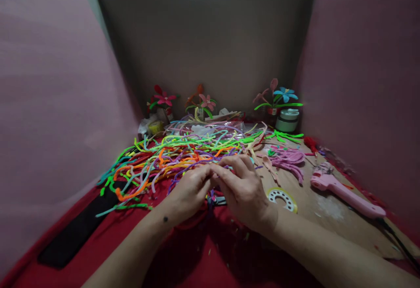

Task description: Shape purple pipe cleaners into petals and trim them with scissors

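Head view | left hand and right hand closed fingertip to fingertip on small twisted piece, toward near edge of red table, just before pipe-cleaner heap | risk, judged: drop from slack pinch, loss among tangled strands

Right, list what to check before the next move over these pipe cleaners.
1. Left hand and right hand both in view, fingertips meeting: ok.
2. What the grip holds between the fingertips: cannot tell, it is hidden.
3. Pipe cleaner pile lies just behind the hands: ok.
4. Pink glue gun lies apart on the right, untouched: ok.
5. Finished flowers stand upright at the back wall: ok.
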`<state>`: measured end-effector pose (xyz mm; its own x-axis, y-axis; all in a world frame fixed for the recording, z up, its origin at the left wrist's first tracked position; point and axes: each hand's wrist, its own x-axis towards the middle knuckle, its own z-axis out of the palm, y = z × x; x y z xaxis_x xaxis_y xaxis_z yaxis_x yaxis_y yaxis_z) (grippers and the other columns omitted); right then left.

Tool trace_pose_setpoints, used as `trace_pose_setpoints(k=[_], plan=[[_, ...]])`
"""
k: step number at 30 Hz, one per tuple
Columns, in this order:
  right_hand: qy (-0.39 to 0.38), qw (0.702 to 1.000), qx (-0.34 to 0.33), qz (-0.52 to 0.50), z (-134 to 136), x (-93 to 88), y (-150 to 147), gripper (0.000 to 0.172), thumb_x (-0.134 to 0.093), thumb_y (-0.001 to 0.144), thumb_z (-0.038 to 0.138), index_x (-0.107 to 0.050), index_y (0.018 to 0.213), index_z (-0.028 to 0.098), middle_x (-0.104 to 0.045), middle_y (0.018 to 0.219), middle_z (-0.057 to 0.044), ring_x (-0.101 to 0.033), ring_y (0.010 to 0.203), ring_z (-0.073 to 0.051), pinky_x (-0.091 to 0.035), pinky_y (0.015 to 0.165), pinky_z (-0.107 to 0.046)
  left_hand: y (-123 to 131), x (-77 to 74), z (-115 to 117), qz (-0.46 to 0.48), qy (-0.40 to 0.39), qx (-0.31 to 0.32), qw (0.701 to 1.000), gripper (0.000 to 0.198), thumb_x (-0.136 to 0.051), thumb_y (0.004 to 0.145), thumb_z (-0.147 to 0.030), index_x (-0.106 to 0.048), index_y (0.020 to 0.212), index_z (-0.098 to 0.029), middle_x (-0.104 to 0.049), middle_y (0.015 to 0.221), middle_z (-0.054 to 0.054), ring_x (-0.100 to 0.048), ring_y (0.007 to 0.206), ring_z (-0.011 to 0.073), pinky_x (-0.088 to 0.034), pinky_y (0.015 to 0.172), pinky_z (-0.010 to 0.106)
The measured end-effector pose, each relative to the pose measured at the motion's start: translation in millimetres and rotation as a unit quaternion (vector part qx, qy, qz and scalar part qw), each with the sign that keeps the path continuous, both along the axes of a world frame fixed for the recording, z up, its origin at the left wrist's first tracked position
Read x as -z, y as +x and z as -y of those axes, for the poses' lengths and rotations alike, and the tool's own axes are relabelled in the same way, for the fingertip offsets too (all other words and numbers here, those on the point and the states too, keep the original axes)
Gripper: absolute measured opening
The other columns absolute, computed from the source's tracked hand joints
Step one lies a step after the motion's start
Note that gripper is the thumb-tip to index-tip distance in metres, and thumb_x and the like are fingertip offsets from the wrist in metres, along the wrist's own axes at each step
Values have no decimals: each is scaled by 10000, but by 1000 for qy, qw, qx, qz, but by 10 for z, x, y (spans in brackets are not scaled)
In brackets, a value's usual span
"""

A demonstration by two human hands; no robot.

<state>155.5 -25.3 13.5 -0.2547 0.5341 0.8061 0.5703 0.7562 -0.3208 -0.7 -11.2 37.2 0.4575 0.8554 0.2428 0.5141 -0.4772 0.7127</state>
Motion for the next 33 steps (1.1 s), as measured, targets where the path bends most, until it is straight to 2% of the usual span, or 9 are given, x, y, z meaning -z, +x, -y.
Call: trace_pose_setpoints(k=[5, 9, 14, 17, 19, 23, 26, 29, 33], plan=[[-34, 998, 45, 32, 0, -3, 7, 167, -504, 843, 192, -665, 887, 183, -607, 781, -63, -459, 789, -201, -345, 734, -369, 8, -9, -11, 18, -49, -25, 998, 224, -452, 823, -310, -512, 665, -162, -474, 642, -14, -423, 603, 119, -352, 568, 233], [-88, 994, 52, 31, 3, -4, -2, 104, -554, 816, 229, -633, 834, 164, -590, 796, -70, -458, 819, -215, -345, 752, -374, 1, -6, -43, 56, -82, -12, 995, 231, -478, 815, -319, -484, 649, -158, -429, 626, -33, -376, 582, 97, -327, 540, 217], [-132, 991, 18, 16, -15, -25, 0, 58, -575, 792, 177, -575, 738, 159, -577, 801, -66, -474, 814, -197, -380, 737, -333, -2, -2, -47, 86, -125, -11, 988, 256, -494, 808, -351, -471, 647, -152, -422, 615, -35, -369, 571, 91, -316, 534, 219], [-170, 985, -12, -13, -34, -30, 4, 69, -555, 799, 148, -598, 746, 156, -599, 781, -57, -509, 755, -171, -398, 691, -301, 9, 18, -50, 110, -141, -16, 984, 260, -518, 789, -360, -471, 643, -149, -427, 605, -35, -373, 564, 89, -312, 532, 222], [-227, 972, -39, -39, -50, -34, 8, 99, -545, 803, 148, -634, 762, 160, -623, 735, -40, -526, 682, -149, -402, 648, -281, 24, 45, -54, 137, -164, -22, 977, 255, -528, 779, -362, -475, 650, -149, -434, 594, -36, -375, 550, 87, -307, 524, 221], [-363, 923, -85, -99, -78, -54, 20, 154, -566, 783, 201, -661, 669, 159, -606, 592, -9, -496, 552, -116, -381, 542, -242, 59, 87, -54, 174, -169, -41, 969, 251, -542, 760, -355, -485, 628, -149, -441, 565, -42, -371, 521, 79, -296, 506, 215], [-361, 924, -64, -110, -70, -63, 22, 193, -568, 769, 202, -632, 594, 155, -571, 540, 4, -455, 515, -103, -350, 505, -231, 67, 62, -47, 167, -133, -56, 975, 225, -564, 742, -331, -521, 624, -144, -471, 580, -35, -409, 551, 87, -327, 540, 218], [-336, 933, -58, -114, -46, -59, 11, 188, -544, 781, 199, -642, 627, 154, -587, 569, -2, -462, 533, -105, -355, 522, -233, 63, 2, -31, 135, -111, -63, 983, 205, -585, 727, -316, -557, 625, -141, -507, 611, -23, -450, 603, 105, -352, 576, 224], [-362, 918, -66, -148, -54, -48, -10, 154, -558, 761, 199, -661, 657, 152, -598, 590, -6, -482, 555, -108, -371, 536, -231, 63, -21, -20, 126, -107, -76, 983, 241, -581, 729, -332, -528, 586, -145, -446, 558, -39, -384, 542, 87, -307, 508, 214]])
